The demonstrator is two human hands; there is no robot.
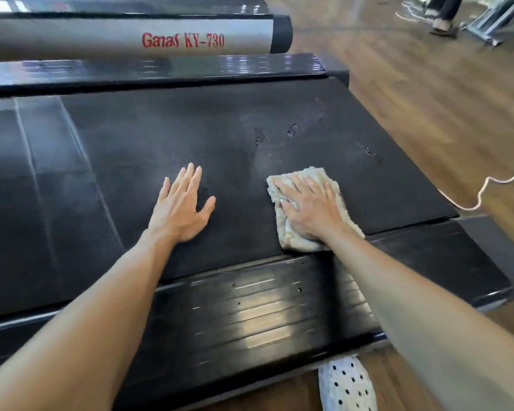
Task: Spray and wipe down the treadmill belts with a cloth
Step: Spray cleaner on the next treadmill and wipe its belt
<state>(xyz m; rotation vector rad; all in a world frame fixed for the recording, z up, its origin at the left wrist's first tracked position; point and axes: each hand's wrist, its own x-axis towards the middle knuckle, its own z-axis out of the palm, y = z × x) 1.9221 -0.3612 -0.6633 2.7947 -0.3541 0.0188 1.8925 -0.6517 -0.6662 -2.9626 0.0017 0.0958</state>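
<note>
From where I watch, both bare forearms reach forward and down over the near ribbed black side rail (250, 315) onto the wide black textured treadmill belt (161, 137). The left hand (182, 206) lies palm-down on the belt, wrist low, its four fingers (190, 179) straight and held close together, pointing away from me, with the thumb splayed out to the right; it holds nothing. The right hand (310, 209) lies flat on top of the crumpled beige terry cloth (306, 209), fingers spread and pointing up and to the left, pressing the cloth down rather than gripping it. The cloth lies on the belt close to its near edge, its lower end touching the side rail, well apart from the left hand. Small wet dark spots (291, 132) show on the belt beyond the cloth. Past the belt's far side runs a silver tube printed with red "Ganas KY-730" lettering (183, 40). A thin white cord (484, 188) curls over the brown wooden floor (428, 99) on the right, and a white dotted shoe (346, 384) shows below the rail.
</note>
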